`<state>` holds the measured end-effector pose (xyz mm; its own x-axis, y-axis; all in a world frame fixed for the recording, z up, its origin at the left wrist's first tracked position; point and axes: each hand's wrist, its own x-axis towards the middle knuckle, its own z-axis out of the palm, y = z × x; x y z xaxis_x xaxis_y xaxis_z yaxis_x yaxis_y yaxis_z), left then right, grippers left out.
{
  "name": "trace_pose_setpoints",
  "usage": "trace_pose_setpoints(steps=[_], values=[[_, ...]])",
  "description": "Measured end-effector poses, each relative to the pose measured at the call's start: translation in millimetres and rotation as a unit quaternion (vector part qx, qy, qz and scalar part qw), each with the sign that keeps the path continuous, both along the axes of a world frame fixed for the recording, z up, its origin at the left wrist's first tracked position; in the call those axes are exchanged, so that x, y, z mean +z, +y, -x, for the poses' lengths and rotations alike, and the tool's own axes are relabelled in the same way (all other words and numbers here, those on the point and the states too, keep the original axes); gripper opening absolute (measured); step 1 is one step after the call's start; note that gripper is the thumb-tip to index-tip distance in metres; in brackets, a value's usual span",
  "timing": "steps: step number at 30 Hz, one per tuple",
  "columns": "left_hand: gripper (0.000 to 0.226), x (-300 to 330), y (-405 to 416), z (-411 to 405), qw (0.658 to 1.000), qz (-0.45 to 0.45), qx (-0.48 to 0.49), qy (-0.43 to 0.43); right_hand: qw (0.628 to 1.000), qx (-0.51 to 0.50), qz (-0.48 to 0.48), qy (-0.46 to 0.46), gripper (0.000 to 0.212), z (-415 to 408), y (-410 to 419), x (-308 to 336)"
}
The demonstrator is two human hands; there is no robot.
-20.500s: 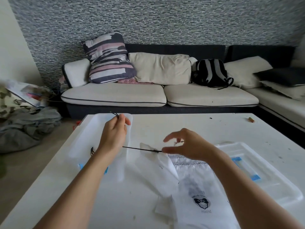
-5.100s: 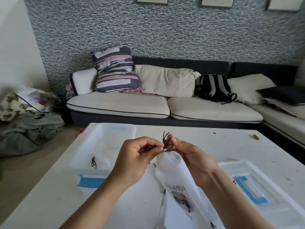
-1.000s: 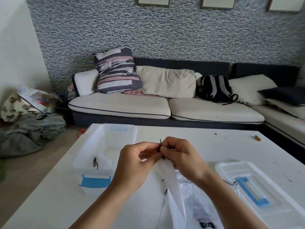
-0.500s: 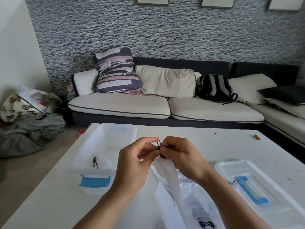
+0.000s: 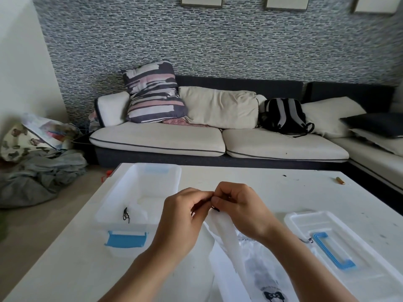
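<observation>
- Left hand [image 5: 183,214]: fingers curled, fingertips pinching the gathered neck of the white bag [image 5: 226,234], touching the right hand's fingertips.
- Right hand [image 5: 242,210]: fingers curled, thumb and fingers pinching the black tie [image 5: 216,208] at the bag neck.
- Black tie: only a short dark bit shows between the two hands; the rest is hidden.
- White bag: neck held up above the table [image 5: 65,258], body trailing down toward the camera, dark print near the bottom edge.
- Clear bin [image 5: 117,199]: left of the hands, blue latch on the near side, one loose tie [image 5: 126,215] inside.
- Bin lid [image 5: 359,258]: on the table to the right, with a blue handle [image 5: 331,251].
- Sofa [image 5: 157,138] behind the table, backpack [image 5: 283,114] on it.
</observation>
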<state>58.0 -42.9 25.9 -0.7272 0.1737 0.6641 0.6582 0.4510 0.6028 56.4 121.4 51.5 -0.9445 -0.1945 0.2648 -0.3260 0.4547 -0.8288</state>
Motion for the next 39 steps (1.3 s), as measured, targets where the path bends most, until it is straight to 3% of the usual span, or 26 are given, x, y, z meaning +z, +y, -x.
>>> trace_pose_setpoints(steps=[7, 11, 16, 19, 22, 30, 34, 39], values=[[0.014, -1.1, -4.1, 2.4, 0.997, -0.016, -0.002, -0.073, 0.999, 0.024, 0.015, -0.022, 0.023, -1.8, 2.2, 1.0], [0.019, 0.6, 1.9, -1.3, 0.977, -0.102, -0.024, -0.186, 0.998, -0.002, -0.047, 0.033, 0.021, -3.5, 1.1, 4.4], [0.021, 2.9, 8.2, -3.0, 0.944, -0.219, -0.032, -0.246, 0.998, -0.012, -0.052, 0.039, 0.020, -3.6, 3.4, 3.4], [0.035, 0.6, 3.5, -1.3, 0.965, -0.152, -0.043, -0.209, 0.998, -0.006, -0.061, 0.025, 0.019, -3.1, 5.9, 1.3], [0.028, 1.7, 0.1, -2.8, 0.980, -0.070, -0.051, -0.177, 0.997, -0.008, -0.069, 0.023, 0.018, -2.8, 7.8, 1.1], [0.021, 2.5, 0.7, -2.3, 0.962, -0.079, -0.010, -0.262, 0.975, -0.034, -0.178, 0.125, 0.018, -1.5, 2.4, 1.2], [0.028, 6.7, -0.4, -1.0, 0.903, -0.176, -0.068, -0.385, 0.976, -0.028, -0.173, 0.128, 0.020, -2.2, 4.7, 2.9], [0.019, 17.2, -1.8, -5.3, 0.727, -0.398, -0.202, -0.523, 0.994, -0.012, -0.086, 0.060, 0.020, -1.4, 7.0, 7.0]])
